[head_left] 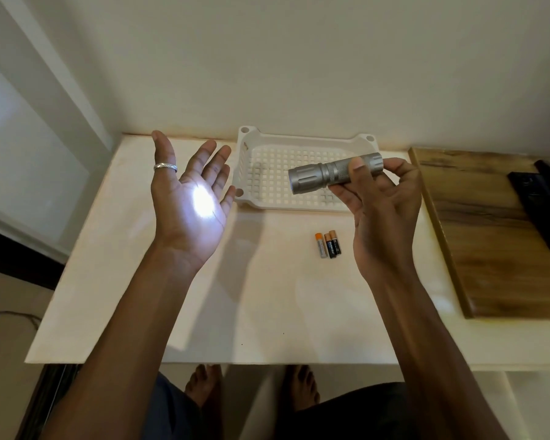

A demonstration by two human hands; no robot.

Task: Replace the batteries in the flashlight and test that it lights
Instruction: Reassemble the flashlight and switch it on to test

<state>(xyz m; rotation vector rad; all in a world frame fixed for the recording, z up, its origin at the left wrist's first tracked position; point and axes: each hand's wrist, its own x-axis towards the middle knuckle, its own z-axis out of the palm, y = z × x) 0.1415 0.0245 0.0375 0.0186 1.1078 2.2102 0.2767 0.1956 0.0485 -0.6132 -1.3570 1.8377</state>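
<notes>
My right hand (pixel 383 214) grips a silver flashlight (pixel 323 176) by its rear half, held level above the table with its head pointing left. The flashlight is lit: a bright white spot falls on the palm of my left hand (pixel 189 198), which is raised, open, fingers spread, with a silver ring on the thumb. Three AA batteries (pixel 328 244) lie side by side on the white table (pixel 261 306), below the flashlight and just left of my right wrist.
A white perforated plastic basket (pixel 273 173) stands at the back of the table against the wall, behind the flashlight. A wooden board (pixel 477 236) with a black object (pixel 540 204) on it lies at the right. My bare feet show under the table's front edge.
</notes>
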